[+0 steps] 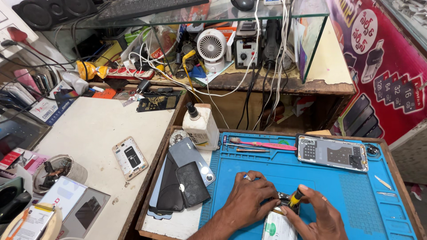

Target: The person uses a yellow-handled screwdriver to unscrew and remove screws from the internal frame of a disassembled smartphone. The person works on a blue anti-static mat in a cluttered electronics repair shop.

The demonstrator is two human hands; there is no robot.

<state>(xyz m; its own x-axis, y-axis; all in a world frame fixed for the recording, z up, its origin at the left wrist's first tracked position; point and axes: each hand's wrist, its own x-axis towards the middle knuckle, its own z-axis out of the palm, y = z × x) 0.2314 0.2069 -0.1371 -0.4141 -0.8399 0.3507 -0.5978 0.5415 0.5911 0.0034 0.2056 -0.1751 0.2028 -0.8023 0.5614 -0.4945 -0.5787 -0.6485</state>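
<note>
My left hand [249, 198] presses down on the top of an opened phone [278, 224] that lies on the blue work mat [356, 191] near its front edge. My right hand [318, 213] grips a small screwdriver with a yellow and black handle [296, 198], tip down on the phone's upper part. The phone's white battery shows between my hands. A ring sits on a finger of my left hand.
A second opened phone [332, 152] lies at the mat's back right. A pink toothbrush [267, 144] and tweezers lie at its back. A white liquid bottle [201, 126], phone back covers [187, 171], a phone frame [130, 158], a small fan [212, 46] and cables crowd the bench.
</note>
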